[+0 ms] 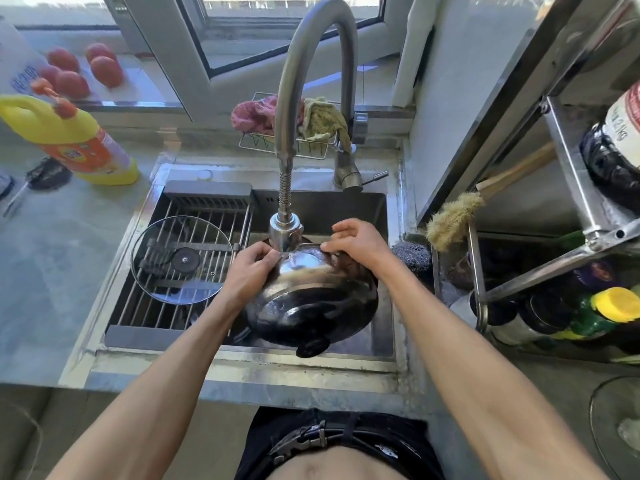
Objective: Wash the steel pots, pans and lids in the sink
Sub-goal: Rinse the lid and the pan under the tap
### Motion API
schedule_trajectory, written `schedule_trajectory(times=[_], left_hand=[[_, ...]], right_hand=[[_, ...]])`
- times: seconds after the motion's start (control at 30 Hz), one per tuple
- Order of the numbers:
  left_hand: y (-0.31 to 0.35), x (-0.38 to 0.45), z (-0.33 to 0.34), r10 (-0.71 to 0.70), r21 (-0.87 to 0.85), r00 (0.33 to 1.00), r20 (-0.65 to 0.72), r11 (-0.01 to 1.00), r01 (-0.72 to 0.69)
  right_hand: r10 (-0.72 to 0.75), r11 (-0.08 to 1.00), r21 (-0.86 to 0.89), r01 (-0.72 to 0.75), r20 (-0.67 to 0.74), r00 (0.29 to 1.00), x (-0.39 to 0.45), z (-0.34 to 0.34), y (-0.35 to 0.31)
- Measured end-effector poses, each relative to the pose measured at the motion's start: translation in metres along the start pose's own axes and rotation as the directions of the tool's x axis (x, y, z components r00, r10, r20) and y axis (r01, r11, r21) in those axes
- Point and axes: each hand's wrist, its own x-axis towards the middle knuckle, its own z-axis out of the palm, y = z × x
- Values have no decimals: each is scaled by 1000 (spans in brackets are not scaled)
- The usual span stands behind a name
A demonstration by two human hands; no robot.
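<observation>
A steel pan (311, 299) with a blackened underside is tilted upside down in the sink (381, 209), right under the faucet head (284, 233). My left hand (249, 268) grips the pan's left rim, fingers curled near the spout. My right hand (353, 240) holds the far right rim with thumb and fingers bent over it. A glass lid (180, 259) with a black knob lies on the wire rack (152, 306) over the sink's left half.
A yellow detergent bottle (79, 140) and tomatoes (104, 69) stand at the back left. Cloths (263, 116) fill a wire caddy behind the faucet. A steel scourer (412, 258), a brush (453, 216) and a metal shelf (571, 188) with bottles crowd the right.
</observation>
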Motion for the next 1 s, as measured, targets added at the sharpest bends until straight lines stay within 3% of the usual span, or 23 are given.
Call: schedule_trajectory(times=[0.13, 0.23, 0.53, 1.0], left_hand=[[6, 1, 3, -49, -88, 999, -25, 995, 47], [4, 1, 7, -73, -119, 997, -17, 990, 70], [-8, 7, 8, -159, -189, 987, -32, 970, 150], [2, -3, 7, -162, -367, 983, -85, 922, 120]], right_hand=[[100, 970, 234, -62, -154, 983, 28, -6, -11], [125, 961, 269, -60, -235, 964, 44, -17, -24], [105, 983, 173, -64, -244, 964, 79, -24, -50], [34, 999, 6, -34, -165, 986, 49, -13, -1]])
